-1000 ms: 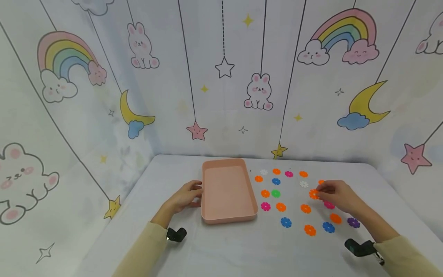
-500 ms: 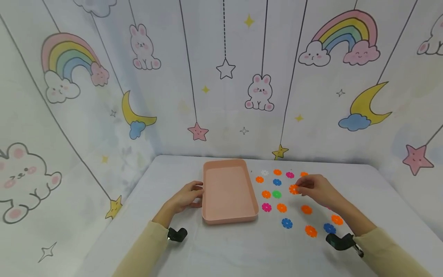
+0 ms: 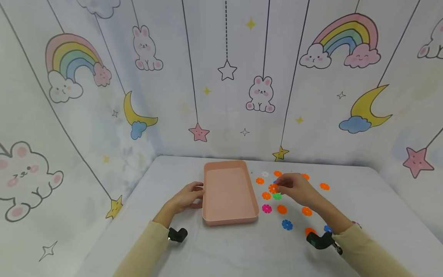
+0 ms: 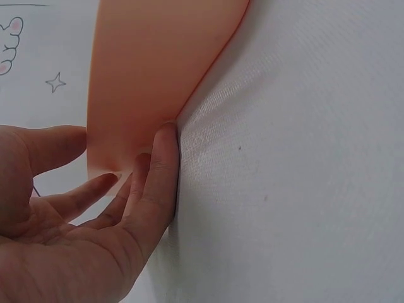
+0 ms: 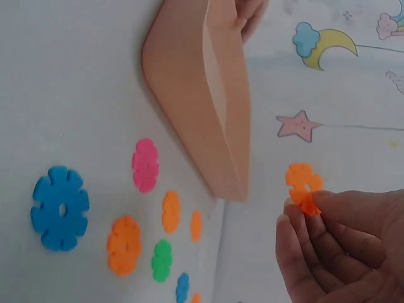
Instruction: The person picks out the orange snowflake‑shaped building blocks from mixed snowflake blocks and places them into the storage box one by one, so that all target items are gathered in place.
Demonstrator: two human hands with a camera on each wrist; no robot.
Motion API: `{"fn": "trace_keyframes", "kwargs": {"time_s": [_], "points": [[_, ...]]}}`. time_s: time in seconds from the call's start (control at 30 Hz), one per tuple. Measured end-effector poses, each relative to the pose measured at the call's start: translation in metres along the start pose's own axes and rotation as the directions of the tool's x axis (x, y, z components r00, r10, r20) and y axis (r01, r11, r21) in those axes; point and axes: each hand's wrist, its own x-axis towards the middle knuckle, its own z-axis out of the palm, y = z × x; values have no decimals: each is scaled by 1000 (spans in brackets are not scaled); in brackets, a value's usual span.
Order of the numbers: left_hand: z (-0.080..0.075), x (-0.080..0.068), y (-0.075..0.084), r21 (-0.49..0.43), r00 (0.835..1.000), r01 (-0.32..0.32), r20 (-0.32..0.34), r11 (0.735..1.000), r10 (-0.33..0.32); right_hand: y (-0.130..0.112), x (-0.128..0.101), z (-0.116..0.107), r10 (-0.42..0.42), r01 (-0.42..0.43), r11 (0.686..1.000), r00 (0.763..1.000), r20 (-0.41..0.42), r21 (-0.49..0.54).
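My right hand (image 3: 297,188) pinches an orange flower-shaped interlocking disc (image 5: 304,188) between thumb and fingertips, raised above the table. The held disc (image 3: 273,188) is right of the pink tray (image 3: 206,207), over other discs. My left hand (image 3: 188,196) rests against the tray's left side. In the left wrist view, the fingertips of the left hand (image 4: 95,233) touch the tray's outer wall (image 4: 151,63), the thumb at its rim. Around the right hand lie a green disc (image 3: 277,196), a magenta disc (image 3: 267,208) and a blue disc (image 3: 287,224).
More discs lie right of the tray, such as an orange disc (image 3: 307,211) under the right forearm and another orange disc (image 3: 324,186) farther right. A white cloth (image 3: 221,250) covers the table. A patterned curtain (image 3: 166,77) stands behind.
My right hand has taken the orange disc up from the right part of the scattered discs and moved left with it towards the tray. The left hand has stayed at the tray's side.
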Motion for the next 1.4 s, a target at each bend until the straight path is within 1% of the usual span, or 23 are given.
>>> {"fn": "trace_keyframes", "kwargs": {"time_s": [0.07, 0.3, 0.33, 0.5, 0.6, 0.73, 0.83, 0.97, 1.13, 1.4], "points": [[0, 0, 0, -1, 1000, -1, 7, 1000, 1, -6, 3, 7, -17, 17, 1000, 1000, 9, 7], [0, 1, 1, -11, 1000, 13, -4, 1000, -13, -21, 14, 34, -17, 15, 998, 999, 33, 62], [0, 1, 1, -10, 1000, 13, 1, 1000, -13, -22, 16, 38, -27, 25, 997, 999, 39, 67], [1, 2, 0, -17, 1000, 18, -7, 1000, -18, -25, 25, 60, -62, 57, 995, 996, 59, 84], [0, 3, 0, -21, 1000, 18, -2, 1000, -18, -25, 31, 72, -64, 57, 994, 996, 64, 93], [-2, 2, 2, -12, 1000, 13, 13, 1000, -13, -27, 37, 88, -79, 68, 989, 993, 82, 132], [-1, 0, 2, -9, 1000, 13, 12, 1000, -13, -30, 41, 99, -84, 69, 987, 992, 97, 143], [-2, 0, 2, -10, 1000, 15, 16, 1000, -15, -33, 45, 116, -62, 50, 991, 994, 92, 126], [-3, 1, 1, -11, 1000, 10, 18, 1000, -10, -40, 47, 136, -58, 47, 991, 995, 81, 125], [-2, 1, 1, 1, 1000, 16, 8, 1000, -16, -50, 53, 165, -49, 45, 998, 996, 77, 44]]}}
